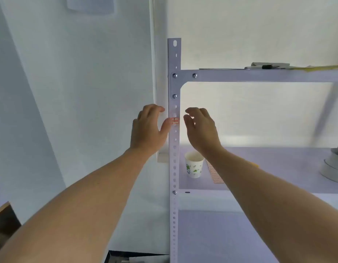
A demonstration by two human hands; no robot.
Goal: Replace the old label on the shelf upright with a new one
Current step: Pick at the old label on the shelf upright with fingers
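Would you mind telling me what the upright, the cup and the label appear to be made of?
Upright: probably painted steel, matte pale finish, judging by its punched holes and shiny bolts. Cup: seemingly paper, matte white with green print. Label: likely a thin paper sticker, red-printed, lying flat on the upright.

Nothing can be read. The small red-and-white label (175, 121) on the white perforated metal shelf upright (174, 168) and the red-printed label sheet (215, 175) near the lower shelf board's (278, 168) left edge are too blurred.
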